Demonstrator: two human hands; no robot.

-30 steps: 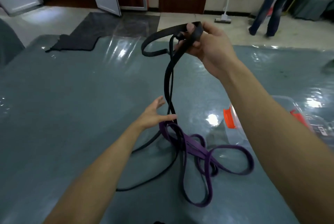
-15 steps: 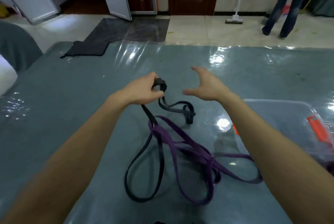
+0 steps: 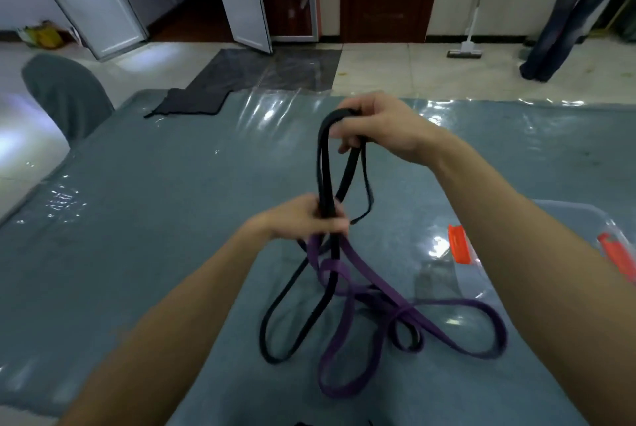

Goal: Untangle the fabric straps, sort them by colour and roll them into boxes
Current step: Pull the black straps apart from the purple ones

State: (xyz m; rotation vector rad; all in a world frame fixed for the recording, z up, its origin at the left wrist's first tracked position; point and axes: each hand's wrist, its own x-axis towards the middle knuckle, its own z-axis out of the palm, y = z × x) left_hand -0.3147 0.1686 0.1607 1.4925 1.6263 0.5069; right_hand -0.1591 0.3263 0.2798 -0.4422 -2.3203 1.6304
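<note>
nearest on the grey-blue table [image 3: 137, 202], the purple strap [image 3: 332, 267] lies in loose loops, its strands crossing and twisting round the black strap [image 3: 351, 167], which also leaves a long loop flat on the cloth just left of the purple ones. a little farther on, the left hand [image 3: 303, 219] has its fingers curled tight round the black strands just above the place where the purple wraps them, and the purple rises to meet that hand. from there the black strands run up off the table to the right hand [image 3: 382, 126], which holds the folded top of the strap in closed fingers (a thinner bit dangles free beneath it). to the right, partly behind the right forearm, stands a clear plastic box [image 3: 564, 215] with orange latches [image 3: 457, 246]. at the table's far edge lies a dark cloth [image 3: 192, 104], with a grey chair [image 3: 65, 92] to the left. beyond, on the tiled floor, a mop [image 3: 469, 30] leans near a standing person [image 3: 557, 23].
</note>
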